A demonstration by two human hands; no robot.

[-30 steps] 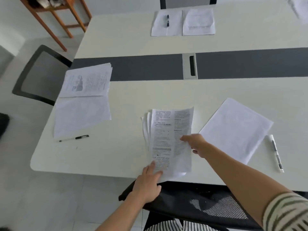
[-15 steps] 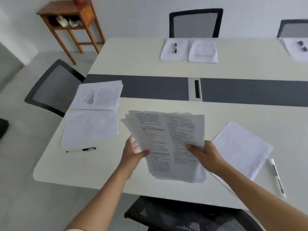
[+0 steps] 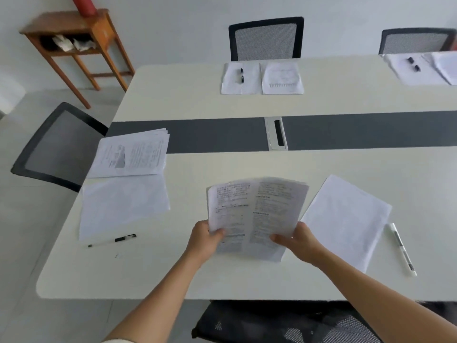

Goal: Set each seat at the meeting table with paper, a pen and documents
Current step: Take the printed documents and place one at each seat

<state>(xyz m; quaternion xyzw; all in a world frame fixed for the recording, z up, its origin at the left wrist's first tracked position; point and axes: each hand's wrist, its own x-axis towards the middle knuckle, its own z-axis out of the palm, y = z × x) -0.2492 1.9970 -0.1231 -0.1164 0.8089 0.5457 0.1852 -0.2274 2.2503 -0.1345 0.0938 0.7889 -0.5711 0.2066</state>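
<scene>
The left hand [image 3: 205, 240] and right hand [image 3: 299, 243] pinch the documents [image 3: 254, 214] at their lower corners, thumbs on top, over the table [image 3: 173, 280]. Blank paper [image 3: 346, 219] and a white pen [image 3: 403, 248] lie to their right, and 2 paper piles [image 3: 123, 206] with a black pen [image 3: 113, 240] to their left. The print is blurred, and the fingers beneath the sheets are hidden.

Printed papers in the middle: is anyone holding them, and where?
Yes. The left hand grips the printed papers at their lower left edge, and the right hand grips them at their lower right edge.
</scene>
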